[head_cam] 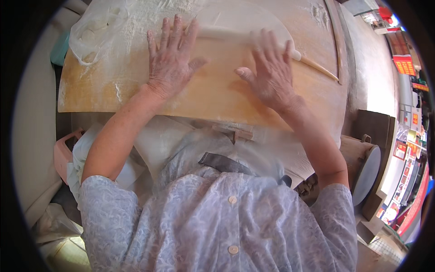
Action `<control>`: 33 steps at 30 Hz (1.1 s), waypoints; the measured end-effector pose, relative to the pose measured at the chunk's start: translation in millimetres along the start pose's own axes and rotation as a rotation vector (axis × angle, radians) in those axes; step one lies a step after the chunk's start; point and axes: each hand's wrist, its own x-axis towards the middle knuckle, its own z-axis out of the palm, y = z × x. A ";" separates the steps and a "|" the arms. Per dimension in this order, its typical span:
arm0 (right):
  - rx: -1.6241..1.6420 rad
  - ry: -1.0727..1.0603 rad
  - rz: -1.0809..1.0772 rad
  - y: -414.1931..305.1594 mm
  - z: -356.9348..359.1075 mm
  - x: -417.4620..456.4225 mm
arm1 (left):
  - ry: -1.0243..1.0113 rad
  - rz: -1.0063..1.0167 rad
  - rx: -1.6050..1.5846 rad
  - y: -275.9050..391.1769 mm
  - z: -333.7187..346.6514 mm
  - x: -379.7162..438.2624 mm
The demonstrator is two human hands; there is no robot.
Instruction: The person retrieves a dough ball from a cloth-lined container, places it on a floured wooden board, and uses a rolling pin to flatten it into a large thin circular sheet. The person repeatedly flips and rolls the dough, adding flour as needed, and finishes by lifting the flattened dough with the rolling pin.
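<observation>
A long wooden rolling pin (pixel 319 67) lies across the floured wooden board (pixel 217 88), with dough wrapped around its middle. Behind it a wide, thin sheet of dough (pixel 244 17) spreads over the board. My left hand (pixel 175 56) is flat with its fingers apart, its fingertips over the left part of the wrapped roll (pixel 217 33). Over the roll's right part is my right hand (pixel 272 66), palm down and fingers spread, slightly blurred. Neither hand grips the pin; whether the palms touch the roll cannot be told.
A clear plastic bag (pixel 97 34) with pale lumps inside lies on the board's left. Another thin wooden stick (pixel 334 37) rests near the right edge. Loose flour (pixel 139 20) covers the back left. A pink plastic stool (pixel 63 158) stands below left, a round-lidded container (pixel 367 175) below right.
</observation>
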 end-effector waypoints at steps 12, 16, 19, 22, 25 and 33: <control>-0.209 -0.121 0.512 140.3 48.2 190.0 | 0.018 -0.036 -0.027 2.7 -2.2 -1.0; -0.412 -0.124 0.363 109.1 37.4 171.7 | -0.017 -0.066 -0.029 3.4 -1.4 0.5; -0.290 -0.052 0.111 81.6 43.6 82.3 | -0.003 -0.040 -0.048 6.2 1.2 3.4; -0.062 -0.240 -0.008 -0.6 -15.0 -21.3 | 0.029 -0.042 -0.027 2.0 0.5 -4.5; 0.286 -0.361 0.199 -49.8 -52.9 -109.4 | 0.091 -0.034 -0.018 3.8 3.8 -7.7; 0.132 0.078 0.370 38.9 -85.3 -153.2 | -0.254 -0.010 -0.336 45.4 -36.9 -20.5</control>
